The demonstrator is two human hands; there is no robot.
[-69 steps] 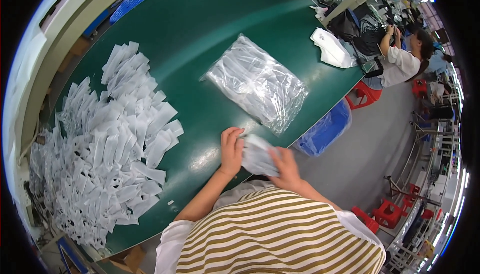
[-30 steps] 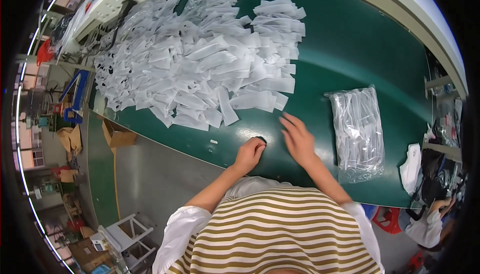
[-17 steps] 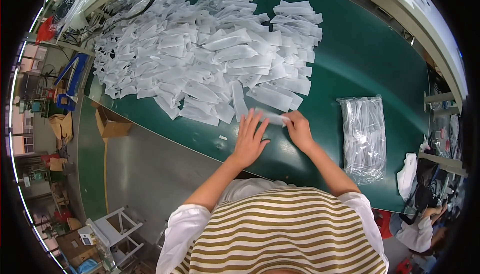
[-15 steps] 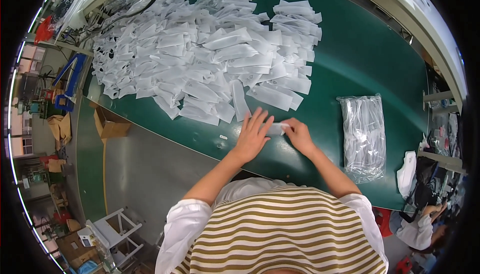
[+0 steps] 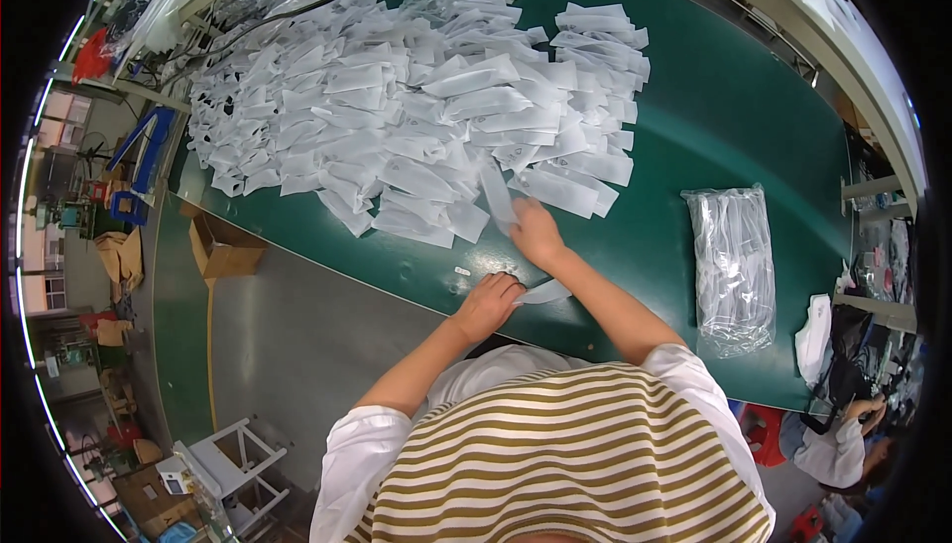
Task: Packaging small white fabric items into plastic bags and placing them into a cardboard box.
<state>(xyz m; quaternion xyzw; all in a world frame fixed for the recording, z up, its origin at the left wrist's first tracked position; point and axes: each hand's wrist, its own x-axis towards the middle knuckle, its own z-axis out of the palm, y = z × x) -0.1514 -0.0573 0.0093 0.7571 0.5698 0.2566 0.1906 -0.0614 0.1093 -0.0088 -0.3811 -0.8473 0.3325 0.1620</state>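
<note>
A large heap of frosted white plastic pouches (image 5: 397,117) spreads over the green table (image 5: 694,97). My left hand (image 5: 488,307), close to the table's near edge, has its fingers curled on one end of a narrow frosted pouch (image 5: 543,292). That pouch's other end reaches under my right forearm. My right hand (image 5: 538,233) is stretched forward to the heap's near edge, closed on the lower end of another frosted pouch (image 5: 498,194). The fingertips of that hand are partly hidden.
A clear bag packed with pouches (image 5: 732,270) lies to the right. A small white piece (image 5: 462,271) is on the table left of my hands. An open cardboard box (image 5: 226,245) stands beyond the left edge. Another person (image 5: 838,449) sits at the lower right.
My right hand has moved from the held pouch forward to one at the heap's edge. My left hand has drawn nearer to me and closed from spread fingers onto the first pouch.
</note>
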